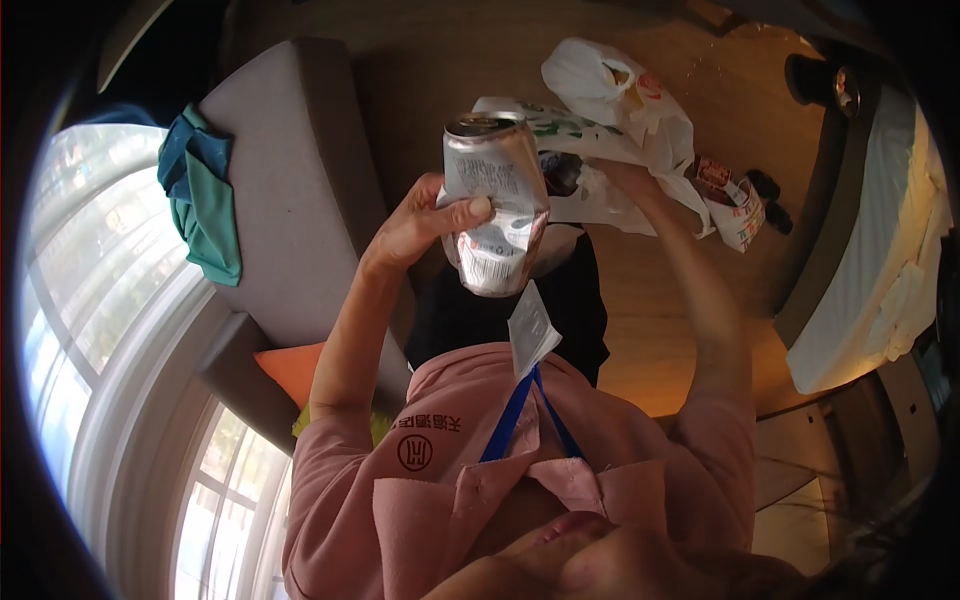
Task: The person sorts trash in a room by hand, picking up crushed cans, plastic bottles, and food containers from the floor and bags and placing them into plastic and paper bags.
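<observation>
My left hand is closed round a silver drink can, held upright in front of my body. The can is dented and creased in the middle, with a barcode low on its side. My right hand is at the mouth of a white plastic bag with green print, gripping its edge; the fingertips are hidden. Something dark shows inside the bag's opening. Against it lies another white plastic bag with red print.
A grey sofa with a teal cloth stands to the left, by the window. On the wooden floor to the right lie a red-and-white package and dark shoes. A bed with white linen is at far right.
</observation>
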Demonstrator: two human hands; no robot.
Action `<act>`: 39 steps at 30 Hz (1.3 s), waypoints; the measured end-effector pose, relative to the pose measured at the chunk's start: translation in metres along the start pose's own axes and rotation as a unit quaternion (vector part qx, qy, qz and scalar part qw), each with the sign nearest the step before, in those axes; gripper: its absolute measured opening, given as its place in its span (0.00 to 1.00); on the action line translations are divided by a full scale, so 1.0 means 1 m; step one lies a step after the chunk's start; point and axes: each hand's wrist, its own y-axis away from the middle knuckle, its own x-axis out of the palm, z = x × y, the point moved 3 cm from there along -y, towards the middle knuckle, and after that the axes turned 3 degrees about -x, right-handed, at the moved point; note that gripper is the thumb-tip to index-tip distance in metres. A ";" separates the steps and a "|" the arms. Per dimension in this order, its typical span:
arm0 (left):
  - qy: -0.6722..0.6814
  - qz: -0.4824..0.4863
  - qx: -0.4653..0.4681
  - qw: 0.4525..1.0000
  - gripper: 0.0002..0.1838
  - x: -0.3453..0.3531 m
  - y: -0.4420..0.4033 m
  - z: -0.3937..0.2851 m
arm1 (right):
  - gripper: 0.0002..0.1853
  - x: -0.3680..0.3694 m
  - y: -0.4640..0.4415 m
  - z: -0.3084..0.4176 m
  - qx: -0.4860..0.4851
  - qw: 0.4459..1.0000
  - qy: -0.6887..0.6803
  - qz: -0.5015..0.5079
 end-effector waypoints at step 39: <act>0.133 -0.186 -0.077 0.970 0.24 -0.014 -0.128 0.126 | 0.27 -0.024 0.147 -0.383 0.285 0.781 -0.384 -0.403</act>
